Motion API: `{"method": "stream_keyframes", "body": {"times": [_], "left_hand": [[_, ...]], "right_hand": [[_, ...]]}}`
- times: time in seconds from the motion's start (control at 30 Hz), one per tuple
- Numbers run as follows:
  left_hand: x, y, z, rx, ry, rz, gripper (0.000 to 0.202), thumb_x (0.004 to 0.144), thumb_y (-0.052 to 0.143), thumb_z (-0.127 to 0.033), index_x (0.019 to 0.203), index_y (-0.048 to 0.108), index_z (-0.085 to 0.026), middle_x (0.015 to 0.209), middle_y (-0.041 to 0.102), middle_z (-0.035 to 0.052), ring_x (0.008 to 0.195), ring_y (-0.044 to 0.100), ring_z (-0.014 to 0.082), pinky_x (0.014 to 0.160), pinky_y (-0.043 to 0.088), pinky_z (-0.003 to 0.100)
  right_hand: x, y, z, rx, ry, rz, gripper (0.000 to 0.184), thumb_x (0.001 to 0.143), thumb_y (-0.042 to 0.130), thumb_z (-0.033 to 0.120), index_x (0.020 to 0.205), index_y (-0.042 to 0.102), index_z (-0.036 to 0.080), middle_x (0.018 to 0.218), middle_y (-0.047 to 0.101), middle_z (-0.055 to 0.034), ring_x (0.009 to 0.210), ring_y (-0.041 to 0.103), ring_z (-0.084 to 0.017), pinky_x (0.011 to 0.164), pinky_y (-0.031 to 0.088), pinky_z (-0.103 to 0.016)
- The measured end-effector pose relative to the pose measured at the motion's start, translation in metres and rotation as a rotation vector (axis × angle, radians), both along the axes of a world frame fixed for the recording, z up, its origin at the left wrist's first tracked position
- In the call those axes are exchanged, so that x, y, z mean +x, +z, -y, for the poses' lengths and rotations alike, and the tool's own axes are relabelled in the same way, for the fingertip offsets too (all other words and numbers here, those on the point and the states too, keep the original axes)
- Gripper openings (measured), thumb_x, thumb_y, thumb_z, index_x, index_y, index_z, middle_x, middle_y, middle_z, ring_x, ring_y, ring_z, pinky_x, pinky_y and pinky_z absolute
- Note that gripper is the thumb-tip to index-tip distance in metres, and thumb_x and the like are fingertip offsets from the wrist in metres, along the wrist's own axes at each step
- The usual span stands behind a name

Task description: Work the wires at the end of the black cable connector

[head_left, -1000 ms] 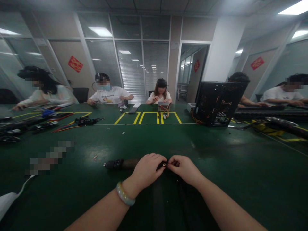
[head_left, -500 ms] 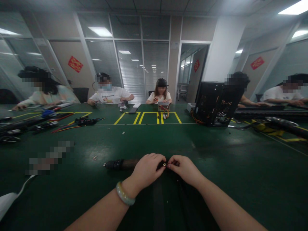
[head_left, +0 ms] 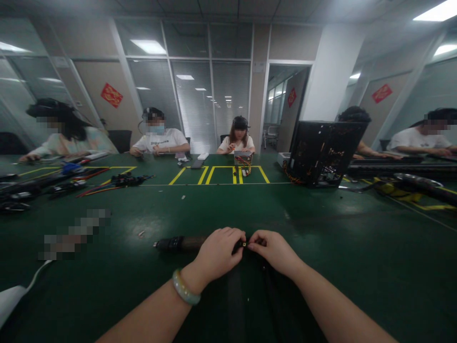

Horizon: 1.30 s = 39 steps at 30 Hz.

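A dark cylindrical piece point(head_left: 193, 244) with a brown middle and a black ribbed left end lies across the green table. Its far left tip is small and bright. My left hand point(head_left: 223, 250) is closed round its right part, palm down, with a bracelet on the wrist. A small brass-coloured square bit point(head_left: 244, 244) shows between the two hands. Beside it, the thumb and fingers of my right hand point(head_left: 274, 250) are pinched together; what they hold is too small to make out. Under my right hand, a dark strip point(head_left: 267, 286) runs toward me, partly in shadow.
A black computer case point(head_left: 321, 152) stands at the back right. Dark cables point(head_left: 128, 180) lie on the left, near a blurred-out strip point(head_left: 74, 236) with a white cord. A grey box with coloured wires point(head_left: 243, 158) is across the table. Several people sit around it.
My hands stay almost in place, with the brass-coloured bit slightly turned. Across the table, the masked person's hand has drawn in toward the body.
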<state>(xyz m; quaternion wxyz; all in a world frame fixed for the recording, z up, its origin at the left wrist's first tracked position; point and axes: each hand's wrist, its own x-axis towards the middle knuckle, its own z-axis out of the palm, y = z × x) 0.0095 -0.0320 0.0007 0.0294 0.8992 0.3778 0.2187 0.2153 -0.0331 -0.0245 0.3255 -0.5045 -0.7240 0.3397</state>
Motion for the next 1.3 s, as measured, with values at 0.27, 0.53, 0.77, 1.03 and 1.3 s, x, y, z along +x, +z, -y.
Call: {"method": "stream_keyframes", "body": {"times": [0.27,0.53,0.77,1.03,1.3], "left_hand": [[0.0001,-0.0021,-0.0021,-0.008,0.000,-0.016,0.014,0.087,0.054,-0.020,0.099,0.058,-0.022,0.097,0.064,0.0024,0.092,0.058,0.0203,0.082,0.044,0.035],[0.0003,0.0017,0.0023,-0.030,0.014,-0.030,0.030,0.078,0.057,-0.014,0.107,0.056,-0.023,0.105,0.063,0.0022,0.098,0.058,0.0216,0.088,0.044,0.037],[0.0013,-0.0035,-0.0003,-0.038,0.040,-0.016,0.019,0.084,0.056,-0.019,0.102,0.056,-0.022,0.100,0.063,0.0013,0.093,0.059,0.0203,0.086,0.044,0.037],[-0.0004,-0.0035,-0.0027,-0.026,0.008,-0.029,0.014,0.086,0.062,-0.023,0.099,0.058,-0.022,0.102,0.064,0.0014,0.096,0.059,0.0208,0.084,0.045,0.036],[-0.0003,-0.0039,-0.0032,-0.002,-0.013,-0.025,0.011,0.090,0.057,-0.023,0.099,0.062,-0.023,0.104,0.065,0.0020,0.097,0.060,0.0193,0.086,0.046,0.035]], "right_hand": [[0.0001,0.0040,0.0015,-0.021,0.008,0.018,0.008,0.084,0.064,0.026,0.084,0.070,0.021,0.079,0.069,0.0019,0.073,0.062,-0.015,0.066,0.043,-0.023],[-0.0009,0.0061,0.0027,-0.037,-0.014,0.031,0.009,0.085,0.063,0.027,0.085,0.069,0.020,0.080,0.069,0.0011,0.074,0.062,-0.016,0.065,0.043,-0.024],[0.0001,0.0044,0.0014,-0.001,-0.021,0.063,0.007,0.083,0.063,0.023,0.083,0.068,0.019,0.076,0.067,0.0008,0.069,0.060,-0.014,0.060,0.041,-0.022],[-0.0001,0.0059,0.0036,0.021,-0.013,0.074,0.006,0.084,0.063,0.023,0.083,0.067,0.020,0.076,0.066,0.0013,0.069,0.059,-0.014,0.060,0.040,-0.022],[-0.0016,0.0053,0.0023,0.003,0.000,0.065,0.008,0.083,0.064,0.024,0.084,0.070,0.021,0.078,0.069,0.0012,0.071,0.061,-0.015,0.064,0.042,-0.023]]}}
